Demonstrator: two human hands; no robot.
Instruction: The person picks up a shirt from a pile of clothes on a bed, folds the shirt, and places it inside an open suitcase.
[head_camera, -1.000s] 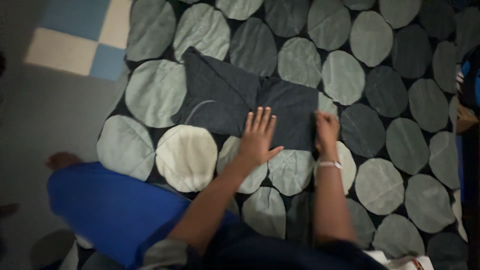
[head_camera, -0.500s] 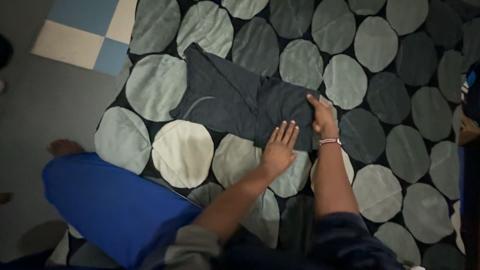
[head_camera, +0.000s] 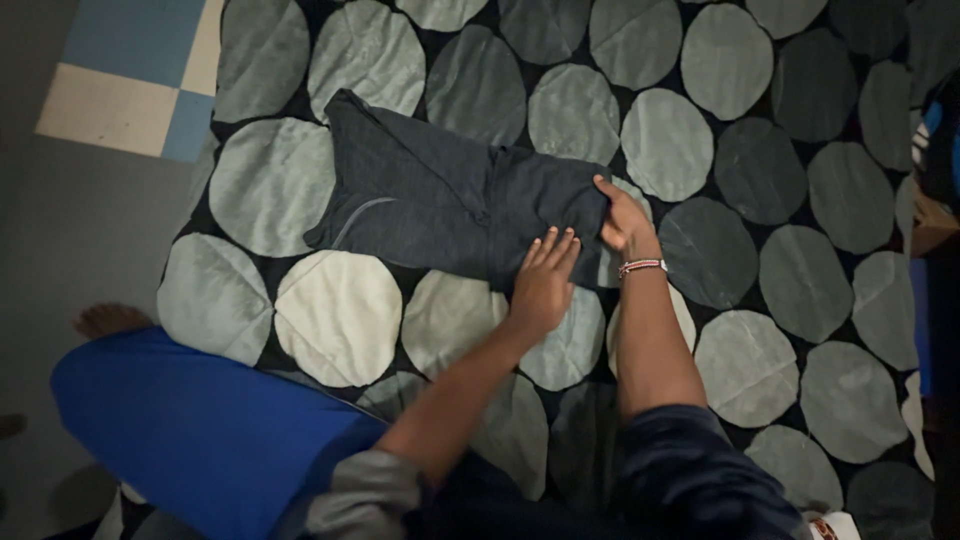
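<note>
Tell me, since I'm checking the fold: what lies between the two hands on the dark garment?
In the head view, only the dark garment itself: its right end spans the short gap between the left hand and the right hand.

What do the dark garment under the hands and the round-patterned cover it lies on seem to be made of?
The dark garment looks like soft knit or woven cloth with a matte finish: it folds and creases under the left hand and right hand. The spotted cover looks like thick, matte fabric, perhaps a rug or quilt; seam lines cross its grey circles. The dim light leaves the exact fibre open.
</note>
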